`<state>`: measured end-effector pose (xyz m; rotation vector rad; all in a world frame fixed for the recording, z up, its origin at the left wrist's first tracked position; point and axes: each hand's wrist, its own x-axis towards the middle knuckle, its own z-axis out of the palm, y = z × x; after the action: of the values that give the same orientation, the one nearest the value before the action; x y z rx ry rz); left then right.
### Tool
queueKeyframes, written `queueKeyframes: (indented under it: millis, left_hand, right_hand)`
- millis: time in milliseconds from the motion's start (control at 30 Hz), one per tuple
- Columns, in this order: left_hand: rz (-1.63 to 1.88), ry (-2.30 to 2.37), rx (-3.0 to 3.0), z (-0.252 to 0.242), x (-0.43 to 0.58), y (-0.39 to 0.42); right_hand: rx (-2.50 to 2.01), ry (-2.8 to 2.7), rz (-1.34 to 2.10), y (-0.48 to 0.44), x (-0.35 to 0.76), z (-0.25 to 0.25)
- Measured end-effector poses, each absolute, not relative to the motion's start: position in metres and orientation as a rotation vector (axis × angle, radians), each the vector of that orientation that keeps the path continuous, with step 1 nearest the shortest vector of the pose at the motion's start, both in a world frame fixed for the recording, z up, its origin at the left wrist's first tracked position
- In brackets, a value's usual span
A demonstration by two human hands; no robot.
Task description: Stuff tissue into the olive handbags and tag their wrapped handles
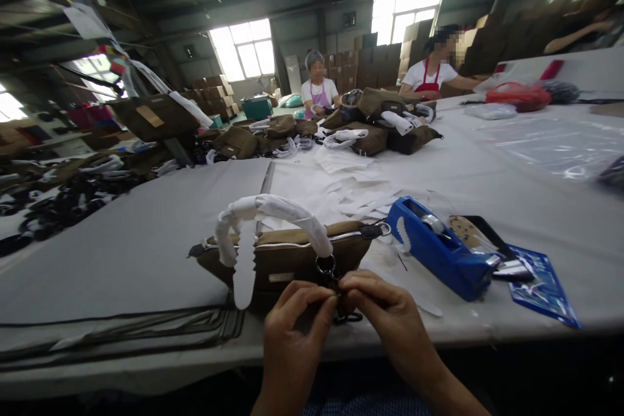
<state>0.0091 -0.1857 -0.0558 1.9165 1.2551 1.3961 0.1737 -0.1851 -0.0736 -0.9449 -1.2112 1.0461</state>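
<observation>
An olive-brown handbag [266, 261] stands on the white table in front of me. Its handle [285, 209] is wrapped in white paper, and a silver zipper [287, 245] runs along the top. From a metal ring [325, 264] at the handle's right base hangs a small dark fitting [347, 318], mostly covered by my fingers. My left hand [297, 322] pinches it from the left with thumb and forefinger. From the right, my right hand [383, 309] pinches the same piece, its fingertips almost meeting the left ones. A jagged-edged white paper strip [244, 273] dangles at the bag's front.
Right of the bag sits a blue tape dispenser [439, 253], beside a phone-like item [472, 232] and a blue packet [543, 286]. Dark straps [185, 331] lie at front left. Piled bags [375, 123] and two people [319, 88] are across the table; paper scraps [351, 175] lie between.
</observation>
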Motion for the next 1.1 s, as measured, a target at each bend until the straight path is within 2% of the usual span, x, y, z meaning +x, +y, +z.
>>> queueKeyframes:
  millis: [267, 767, 1100]
  left_hand:
    - [1.362, 1.255, 1.922, -0.052, 0.007, -0.185]
    - [1.386, 1.246, 1.954, -0.054, 0.008, -0.184]
    - [1.366, 1.245, 1.866, -0.059, 0.01, -0.186]
  right_hand:
    - [-0.934, -1.045, 1.193, -0.183, 0.17, -0.068]
    - [-1.002, -1.37, 0.748, -0.186, 0.169, -0.073]
    - [-0.965, -1.382, 0.665, -0.186, 0.161, -0.078]
